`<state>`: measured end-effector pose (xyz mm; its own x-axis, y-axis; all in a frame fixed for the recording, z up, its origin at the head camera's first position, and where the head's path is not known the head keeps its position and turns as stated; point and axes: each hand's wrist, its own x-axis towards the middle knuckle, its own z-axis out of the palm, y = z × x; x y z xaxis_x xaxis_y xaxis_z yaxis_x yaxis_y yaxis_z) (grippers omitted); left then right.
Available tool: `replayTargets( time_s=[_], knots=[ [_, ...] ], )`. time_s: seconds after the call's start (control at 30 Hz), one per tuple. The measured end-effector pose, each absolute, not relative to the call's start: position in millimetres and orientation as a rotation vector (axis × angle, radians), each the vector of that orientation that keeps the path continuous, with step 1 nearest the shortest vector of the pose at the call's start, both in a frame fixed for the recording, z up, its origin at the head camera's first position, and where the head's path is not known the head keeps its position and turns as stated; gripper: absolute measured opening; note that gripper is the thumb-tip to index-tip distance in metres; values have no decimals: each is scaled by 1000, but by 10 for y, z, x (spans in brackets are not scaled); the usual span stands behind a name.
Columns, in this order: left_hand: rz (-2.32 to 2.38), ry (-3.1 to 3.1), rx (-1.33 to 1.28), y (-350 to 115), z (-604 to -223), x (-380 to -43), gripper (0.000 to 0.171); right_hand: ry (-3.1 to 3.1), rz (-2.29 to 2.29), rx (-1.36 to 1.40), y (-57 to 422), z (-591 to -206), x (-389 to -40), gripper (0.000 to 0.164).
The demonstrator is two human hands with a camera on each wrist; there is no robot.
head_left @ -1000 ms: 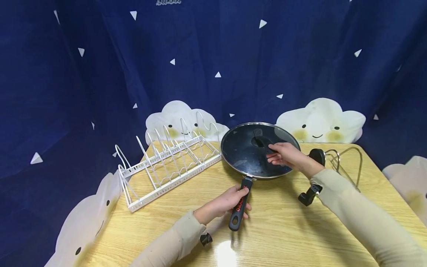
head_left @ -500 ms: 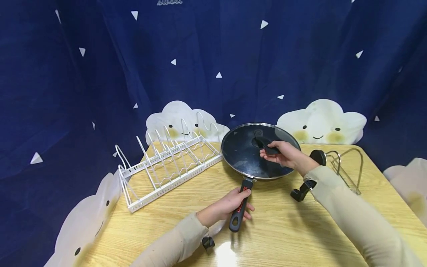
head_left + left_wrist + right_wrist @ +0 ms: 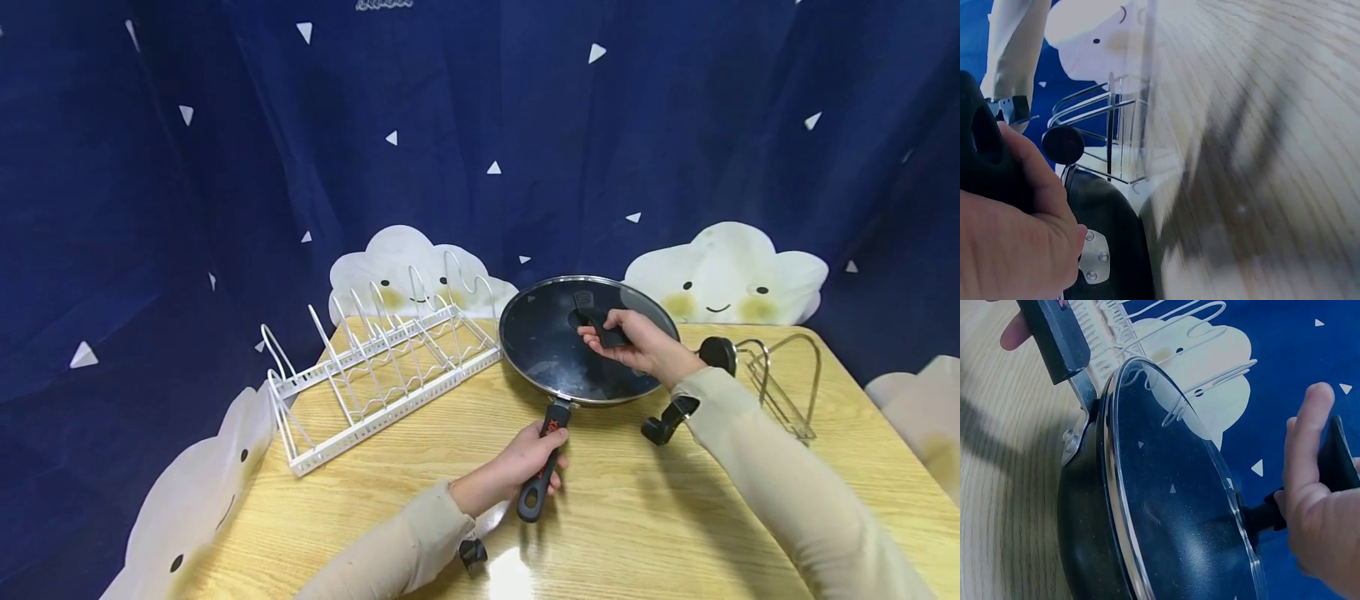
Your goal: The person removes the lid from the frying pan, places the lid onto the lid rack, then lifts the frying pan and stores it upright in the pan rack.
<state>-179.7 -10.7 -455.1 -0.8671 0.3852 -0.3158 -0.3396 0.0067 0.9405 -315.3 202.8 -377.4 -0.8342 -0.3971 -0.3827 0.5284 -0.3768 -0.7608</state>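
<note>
Left hand point(image 3: 528, 462): grip wrapped round the pan handle point(image 3: 542, 468), near desk point(image 3: 637, 533) edge
Pan point(image 3: 555, 379): likely heavy, stiff; lift by handle
Right hand point(image 3: 637, 342): grip pinching lid knob point(image 3: 600, 321)
Lid point(image 3: 551, 346): on pan, mid-desk; glass, fragile, slippery; hold by knob
Rack point(image 3: 375, 367): left, empty

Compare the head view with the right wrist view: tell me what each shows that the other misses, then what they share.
Only the head view shows the whole wooden table, the full white wire rack, the chrome wire stand at the right, and the left hand wrapped round the pan handle.

Only the right wrist view shows the pan's black side wall under the lid's steel rim, and the handle's riveted bracket.

Both show the glass lid on the pan, and the right hand gripping the lid's black handle.
</note>
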Motion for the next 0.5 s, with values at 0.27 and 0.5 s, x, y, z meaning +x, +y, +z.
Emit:
replayTargets(
  time_s=[0.27, 0.5],
  knots=[
    [1906, 1790, 60, -109, -4587, -1801, 23, 1242, -2239, 193, 2011, -3783, -3181, 55],
    [1901, 1833, 61, -87, -4610, -1795, 24, 1243, -2233, 224, 2015, -3801, -3198, 22]
  ],
)
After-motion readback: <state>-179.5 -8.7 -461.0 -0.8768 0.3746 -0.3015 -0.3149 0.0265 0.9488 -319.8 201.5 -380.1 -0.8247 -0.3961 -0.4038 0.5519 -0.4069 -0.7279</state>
